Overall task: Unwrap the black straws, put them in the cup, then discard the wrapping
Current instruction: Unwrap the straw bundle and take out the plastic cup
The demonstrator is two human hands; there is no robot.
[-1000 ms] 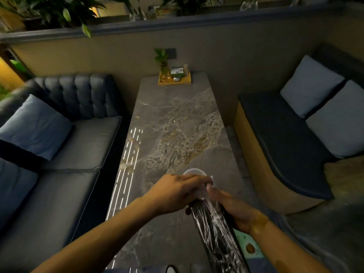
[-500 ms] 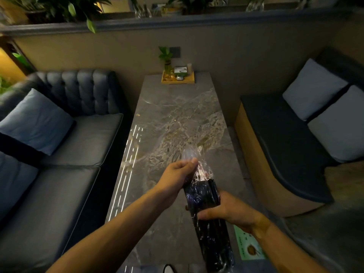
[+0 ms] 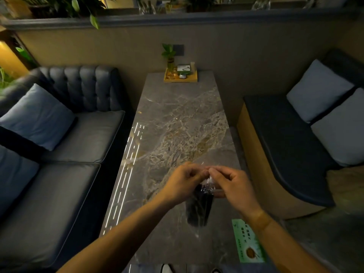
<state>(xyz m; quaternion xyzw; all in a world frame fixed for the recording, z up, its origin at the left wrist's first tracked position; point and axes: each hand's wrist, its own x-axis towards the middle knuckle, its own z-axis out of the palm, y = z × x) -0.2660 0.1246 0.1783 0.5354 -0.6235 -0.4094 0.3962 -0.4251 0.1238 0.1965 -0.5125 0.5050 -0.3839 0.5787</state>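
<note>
**Both hands pinch the wrap's top to open the straw bundle**

We hold the bundle of black straws (image 3: 200, 205) upright over the near half of the bench (image 3: 177, 119), its lower end hanging just above the marble; whether it touches, we cannot tell. The clear wrapping (image 3: 208, 183) bunches into a tuft at the top, and both hands meet there: the left hand (image 3: 182, 183) and the right hand (image 3: 233, 187) each have fingers clenched on that tuft, thumb tips nearly touching. We judge this grip is meant to pull the film apart, so unwrapping is barely started. No cup shows anywhere; it may be hidden behind the hands. A green card (image 3: 249, 241) lies at the near right edge, and a yellow tray (image 3: 181, 78) sits at the far end.
</note>
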